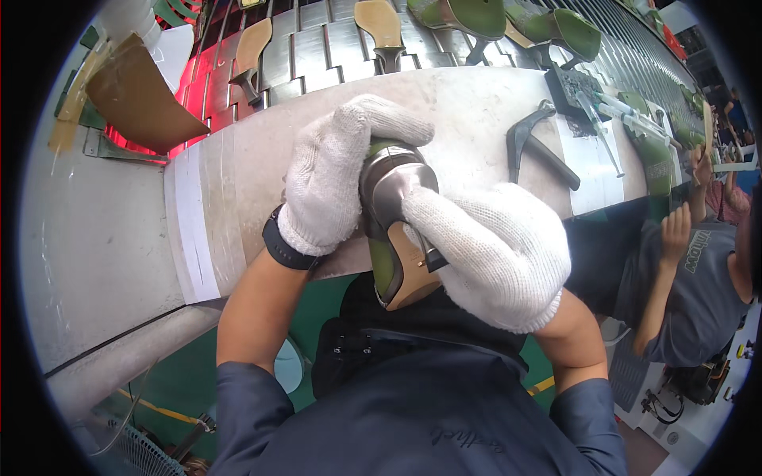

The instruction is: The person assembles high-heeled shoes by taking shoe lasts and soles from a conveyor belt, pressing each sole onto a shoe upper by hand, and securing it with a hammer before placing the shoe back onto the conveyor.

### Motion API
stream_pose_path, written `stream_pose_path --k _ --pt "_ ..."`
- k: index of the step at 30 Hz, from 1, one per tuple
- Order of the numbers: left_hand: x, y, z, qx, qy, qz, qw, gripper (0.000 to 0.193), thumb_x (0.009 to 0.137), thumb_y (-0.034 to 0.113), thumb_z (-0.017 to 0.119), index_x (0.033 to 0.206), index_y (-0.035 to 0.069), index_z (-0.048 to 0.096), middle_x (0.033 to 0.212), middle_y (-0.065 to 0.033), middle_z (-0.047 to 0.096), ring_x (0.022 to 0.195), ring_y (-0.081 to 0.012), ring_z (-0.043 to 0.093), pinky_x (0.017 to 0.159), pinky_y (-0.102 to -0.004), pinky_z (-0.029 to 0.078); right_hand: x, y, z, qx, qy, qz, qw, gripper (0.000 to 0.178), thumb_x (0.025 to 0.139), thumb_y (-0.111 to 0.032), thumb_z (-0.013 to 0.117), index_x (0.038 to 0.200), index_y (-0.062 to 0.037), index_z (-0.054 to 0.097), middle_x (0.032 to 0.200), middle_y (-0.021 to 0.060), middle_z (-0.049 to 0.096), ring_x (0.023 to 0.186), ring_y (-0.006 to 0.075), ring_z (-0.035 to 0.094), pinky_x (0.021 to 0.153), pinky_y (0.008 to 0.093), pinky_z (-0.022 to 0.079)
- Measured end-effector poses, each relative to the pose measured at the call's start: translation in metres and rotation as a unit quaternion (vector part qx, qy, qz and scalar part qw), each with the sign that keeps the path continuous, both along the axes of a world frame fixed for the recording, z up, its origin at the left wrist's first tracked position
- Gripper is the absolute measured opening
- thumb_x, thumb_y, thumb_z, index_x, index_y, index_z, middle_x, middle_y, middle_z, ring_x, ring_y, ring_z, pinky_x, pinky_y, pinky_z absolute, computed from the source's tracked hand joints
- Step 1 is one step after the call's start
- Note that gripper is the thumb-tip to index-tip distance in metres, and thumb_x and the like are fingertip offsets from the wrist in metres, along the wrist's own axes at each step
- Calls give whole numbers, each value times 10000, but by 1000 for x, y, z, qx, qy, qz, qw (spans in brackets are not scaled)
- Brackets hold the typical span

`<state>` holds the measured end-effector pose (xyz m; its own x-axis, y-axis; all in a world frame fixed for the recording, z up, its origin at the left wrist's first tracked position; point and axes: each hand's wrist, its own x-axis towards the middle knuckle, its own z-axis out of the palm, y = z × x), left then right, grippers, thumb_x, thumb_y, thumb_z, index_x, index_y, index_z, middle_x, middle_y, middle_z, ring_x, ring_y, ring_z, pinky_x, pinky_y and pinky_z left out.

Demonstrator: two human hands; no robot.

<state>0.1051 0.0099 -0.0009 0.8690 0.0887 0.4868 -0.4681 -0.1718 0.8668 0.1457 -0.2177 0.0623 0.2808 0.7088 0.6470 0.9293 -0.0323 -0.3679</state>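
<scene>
I hold a heeled shoe (pixel 382 262) above the bench's near edge. It has a green upper, a tan sole and a shiny grey part around the heel end, and its toe points down toward my body. My left hand (pixel 329 170), in a white knit glove, is wrapped round the shoe's left side and far end. From the right, my right hand (pixel 504 254), gloved alike, is closed on the heel area with fingertips against the grey part. Its fingers hide much of the heel.
A dark hammer-like tool (pixel 548 155) lies on the pale bench (pixel 468 103), near a black block (pixel 567 87) and syringes (pixel 627 115). Beyond, a metal slat conveyor (pixel 305 47) carries several shoes (pixel 567 36). A brown panel (pixel 143 94) stands left; a co-worker (pixel 690 270) is at right.
</scene>
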Motion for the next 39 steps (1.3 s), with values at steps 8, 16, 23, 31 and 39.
stream_pose_path --k 8,16,23,31,39 --pt "2 -4 0 -55 2 -13 998 676 1227 439 348 1146 -65 793 1146 -190 772 1042 -256 739 970 -369 574 7 6 -14 -1 -59 -1 998 620 721 -125 752 1320 37 754 927 94 719 733 261 703 613 379 560" --pt "-1 -3 3 -84 29 -30 996 580 1200 410 448 1162 -60 787 1135 -173 765 1030 -219 731 955 -360 574 7 9 -18 -5 -53 0 999 597 726 -132 756 1301 27 755 903 81 697 695 248 668 584 374 534" --pt "3 4 13 -154 175 -19 972 402 1064 268 569 1173 -83 730 1141 -209 764 987 -259 738 945 -397 589 32 32 -26 74 -16 -20 997 354 775 35 830 1105 -82 779 927 100 743 746 265 718 654 382 559" --pt "16 9 6 -17 100 66 993 473 1067 323 526 1122 -82 764 1057 -182 769 945 -238 732 889 -357 582 30 -3 -38 -18 382 -118 916 267 1019 -197 751 1209 -13 785 887 111 776 747 194 732 717 307 583" --pt "52 -7 -19 447 -234 222 834 282 1030 75 665 1287 14 764 1157 -174 808 1048 -330 769 902 -371 601 47 10 11 -197 7 -130 972 265 1043 -279 680 1119 -40 765 915 188 753 865 395 741 786 489 571"
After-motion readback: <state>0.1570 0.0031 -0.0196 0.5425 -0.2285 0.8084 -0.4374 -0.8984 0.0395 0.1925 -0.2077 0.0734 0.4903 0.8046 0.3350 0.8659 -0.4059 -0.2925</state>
